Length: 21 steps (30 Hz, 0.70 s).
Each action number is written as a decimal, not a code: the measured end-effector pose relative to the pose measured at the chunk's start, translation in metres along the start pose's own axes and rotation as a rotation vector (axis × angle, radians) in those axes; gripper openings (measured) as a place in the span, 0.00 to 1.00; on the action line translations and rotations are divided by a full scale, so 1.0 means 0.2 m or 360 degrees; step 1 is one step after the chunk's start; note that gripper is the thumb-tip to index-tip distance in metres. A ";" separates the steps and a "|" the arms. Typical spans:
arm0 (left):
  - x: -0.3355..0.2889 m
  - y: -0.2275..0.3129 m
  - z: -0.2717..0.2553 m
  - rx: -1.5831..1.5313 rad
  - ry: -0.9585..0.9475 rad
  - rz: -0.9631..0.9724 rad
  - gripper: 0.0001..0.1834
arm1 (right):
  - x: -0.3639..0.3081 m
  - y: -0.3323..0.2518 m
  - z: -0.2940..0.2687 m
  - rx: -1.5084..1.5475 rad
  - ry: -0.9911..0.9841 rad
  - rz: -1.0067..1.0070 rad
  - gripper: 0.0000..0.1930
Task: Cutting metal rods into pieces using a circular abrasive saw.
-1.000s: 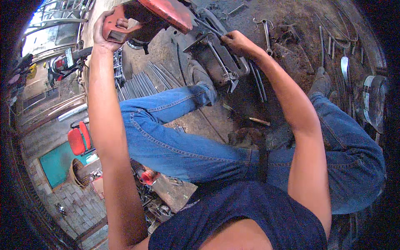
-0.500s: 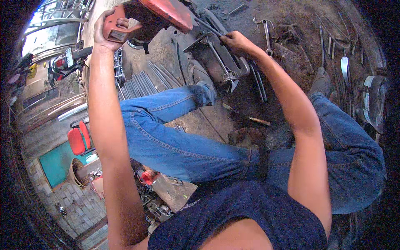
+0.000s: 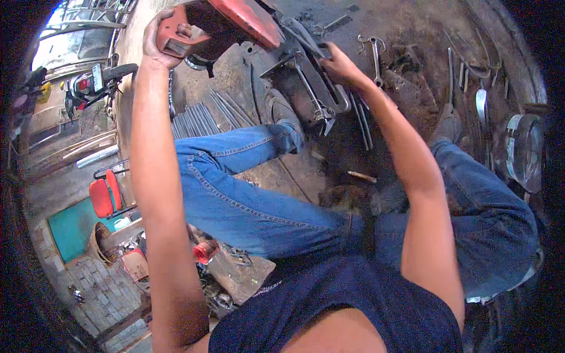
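Note:
At the top of the view my left hand (image 3: 158, 41) is wrapped round the red D-shaped handle (image 3: 191, 46) of a cut-off saw. The saw's red guard (image 3: 250, 22) slopes down to the right and hides most of the blade area. Below it is the saw's dark metal base with a clamp screw (image 3: 312, 94). My right hand (image 3: 341, 65) is closed at the right side of this base, its fingers curled round the end of a thin metal rod that is mostly hidden here. Both arms are stretched forward.
A spanner (image 3: 375, 62) lies beyond my right hand. Cut metal rods (image 3: 197, 122) lie in a row beyond my left leg. A wooden-handled tool (image 3: 362, 176) rests between my legs. Further left are a red chair (image 3: 101, 199), a basket (image 3: 103, 241) and a motorcycle (image 3: 85, 88).
The saw handle and guard have shifted slightly right and down in view with my left hand. My right hand stays by the base; the rod, plain before, is now mostly hidden.

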<state>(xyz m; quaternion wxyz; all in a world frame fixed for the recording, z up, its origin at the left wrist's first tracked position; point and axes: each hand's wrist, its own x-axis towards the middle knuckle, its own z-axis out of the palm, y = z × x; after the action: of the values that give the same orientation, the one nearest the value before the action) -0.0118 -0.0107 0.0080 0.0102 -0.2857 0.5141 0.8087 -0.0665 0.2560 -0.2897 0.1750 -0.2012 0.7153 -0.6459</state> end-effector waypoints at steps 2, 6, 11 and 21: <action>-0.01 -0.02 0.00 0.0165 -0.0103 0.0099 0.16 | -0.02 -0.04 -0.06 -0.0094 -0.0031 -0.0194 0.18; 0.02 -0.03 -0.02 0.0106 0.0105 0.0186 0.17 | 0.00 -0.21 -0.24 0.0339 0.0100 0.0205 0.15; 0.06 -0.03 -0.06 0.0092 0.0067 0.0065 0.19 | 0.00 -0.55 -0.48 0.1039 0.0168 0.0097 0.18; 0.04 -0.03 -0.03 0.0119 0.0084 0.0097 0.21 | -0.06 -1.35 -0.78 -0.0855 0.1006 -0.0811 0.12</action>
<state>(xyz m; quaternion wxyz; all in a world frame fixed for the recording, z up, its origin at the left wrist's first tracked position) -0.0136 -0.0139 -0.0026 -0.0173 -0.2907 0.5525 0.7810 -0.1196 0.3732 -0.0040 -0.2726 -0.2021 0.8029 -0.4901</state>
